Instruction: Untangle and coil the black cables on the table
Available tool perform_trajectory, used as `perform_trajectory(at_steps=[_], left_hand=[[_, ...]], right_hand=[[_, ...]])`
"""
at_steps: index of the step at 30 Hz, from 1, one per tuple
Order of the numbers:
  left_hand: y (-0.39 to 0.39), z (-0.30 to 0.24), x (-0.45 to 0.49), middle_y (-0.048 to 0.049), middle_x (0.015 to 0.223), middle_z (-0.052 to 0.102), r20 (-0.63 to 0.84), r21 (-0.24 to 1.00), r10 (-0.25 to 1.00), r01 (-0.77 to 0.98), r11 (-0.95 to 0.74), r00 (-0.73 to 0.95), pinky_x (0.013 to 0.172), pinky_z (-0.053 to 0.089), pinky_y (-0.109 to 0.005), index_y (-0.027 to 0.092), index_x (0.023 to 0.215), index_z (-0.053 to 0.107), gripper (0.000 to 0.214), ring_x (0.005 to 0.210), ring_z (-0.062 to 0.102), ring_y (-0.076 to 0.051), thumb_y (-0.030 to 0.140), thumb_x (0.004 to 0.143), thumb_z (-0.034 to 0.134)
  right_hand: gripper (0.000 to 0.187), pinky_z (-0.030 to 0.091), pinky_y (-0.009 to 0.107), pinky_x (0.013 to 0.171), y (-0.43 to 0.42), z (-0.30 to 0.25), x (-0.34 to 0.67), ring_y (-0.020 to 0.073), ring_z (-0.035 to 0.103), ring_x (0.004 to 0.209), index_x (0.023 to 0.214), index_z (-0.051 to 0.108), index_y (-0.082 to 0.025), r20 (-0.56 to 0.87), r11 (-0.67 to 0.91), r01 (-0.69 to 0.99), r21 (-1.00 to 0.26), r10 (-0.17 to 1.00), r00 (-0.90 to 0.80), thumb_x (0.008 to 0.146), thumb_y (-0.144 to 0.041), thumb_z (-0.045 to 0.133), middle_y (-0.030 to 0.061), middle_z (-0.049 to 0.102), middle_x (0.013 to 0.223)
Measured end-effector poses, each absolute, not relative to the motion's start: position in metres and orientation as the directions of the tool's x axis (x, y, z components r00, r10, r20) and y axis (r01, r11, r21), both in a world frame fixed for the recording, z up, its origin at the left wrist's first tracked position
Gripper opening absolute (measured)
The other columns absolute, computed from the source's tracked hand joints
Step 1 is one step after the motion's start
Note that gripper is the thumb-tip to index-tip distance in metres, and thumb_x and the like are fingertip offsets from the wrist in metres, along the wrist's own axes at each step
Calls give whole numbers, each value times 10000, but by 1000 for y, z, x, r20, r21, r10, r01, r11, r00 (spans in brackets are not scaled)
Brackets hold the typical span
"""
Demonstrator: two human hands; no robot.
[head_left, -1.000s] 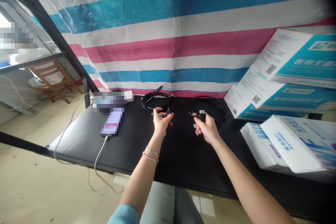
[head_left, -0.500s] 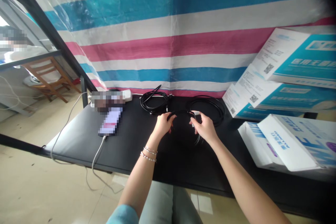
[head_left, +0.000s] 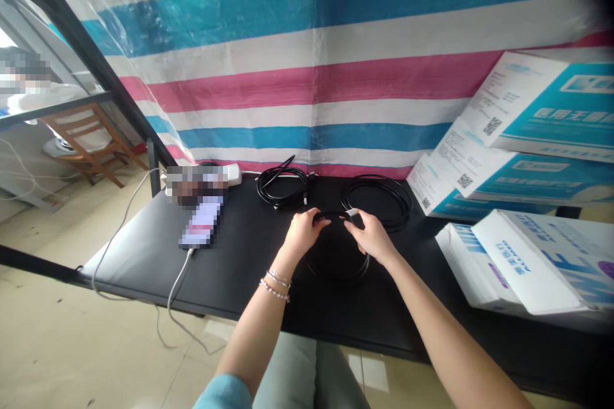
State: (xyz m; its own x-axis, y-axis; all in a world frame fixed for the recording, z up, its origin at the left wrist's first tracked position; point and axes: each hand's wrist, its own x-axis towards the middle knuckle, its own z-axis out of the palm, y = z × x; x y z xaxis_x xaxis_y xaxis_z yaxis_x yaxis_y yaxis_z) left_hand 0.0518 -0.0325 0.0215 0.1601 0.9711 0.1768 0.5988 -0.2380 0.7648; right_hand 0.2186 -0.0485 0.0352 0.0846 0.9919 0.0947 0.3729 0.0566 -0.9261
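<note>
Left hand [head_left: 302,230]: centre of the frame, fingers curled around the upper left arc of a black cable loop [head_left: 337,262]; the grip looks closed on the strand.
Right hand [head_left: 371,236]: just right of centre, thumb and fingers pinched on the loop's upper right arc, where a small pale connector [head_left: 352,212] shows at the fingertips.
Cable in hand: a round coil at mid-frame, its lower part resting on the black tabletop [head_left: 249,275], its top held between the two hands, which sit close together but apart.
Other coils: one small black coil [head_left: 282,186] above and left of the hands; one wider black coil [head_left: 377,201] above and right, just beyond the right hand. Both lie flat and untouched.
Phone [head_left: 201,222]: left of centre, on the tabletop, with a white lead [head_left: 177,281] running off the near edge.
White-and-blue boxes [head_left: 527,140]: stacked along the right side of the frame.
Backdrop: striped tarpaulin [head_left: 311,64] across the upper frame.
Step in hand (judgement): the cable appears to be gathered into a coil, with the free end being brought against the turns.
Next move (judgement): it calls for keeping the turns together in one hand while the other guides the connector end, so that the loop does not spring open.
</note>
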Motion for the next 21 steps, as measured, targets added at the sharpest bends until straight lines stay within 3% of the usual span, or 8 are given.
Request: perform_trajectory(at_steps=[4,9,14,21], left_hand=[[-33,22,50,22,509,509,50,792,979,589,-159,197,383,364,-185,141,900,601,235,346,480,-91,327,851,466],[-32,20,49,-13,600,572,66,766,971,613,-195,228,374,374,-181,130,866,595,244,333,478,-72,329,859,454],[-34,23,51,-35,613,593,38,755,975,633,-172,220,370,381,-194,125,916,600,282,346,506,-96,352,864,443],[-38,27,52,-52,714,653,159,691,966,676,-257,205,519,457,-216,157,998,608,320,510,599,-132,407,840,483]], right_hand=[[259,369,219,320,-47,33,220,109,459,288,934,588,-132,54,69,536,-841,998,-45,742,-294,526,-41,500,443],[311,419,224,325,-46,30,219,107,491,334,1015,557,-128,23,51,515,-856,998,-61,748,-282,515,-14,556,536],[303,368,209,275,-45,29,219,90,435,267,1049,521,-148,-7,35,458,-888,996,-90,773,-266,476,-46,534,506],[217,352,199,263,-46,31,219,111,450,257,960,524,-151,-7,22,508,-861,998,-55,774,-258,493,-76,444,406]])
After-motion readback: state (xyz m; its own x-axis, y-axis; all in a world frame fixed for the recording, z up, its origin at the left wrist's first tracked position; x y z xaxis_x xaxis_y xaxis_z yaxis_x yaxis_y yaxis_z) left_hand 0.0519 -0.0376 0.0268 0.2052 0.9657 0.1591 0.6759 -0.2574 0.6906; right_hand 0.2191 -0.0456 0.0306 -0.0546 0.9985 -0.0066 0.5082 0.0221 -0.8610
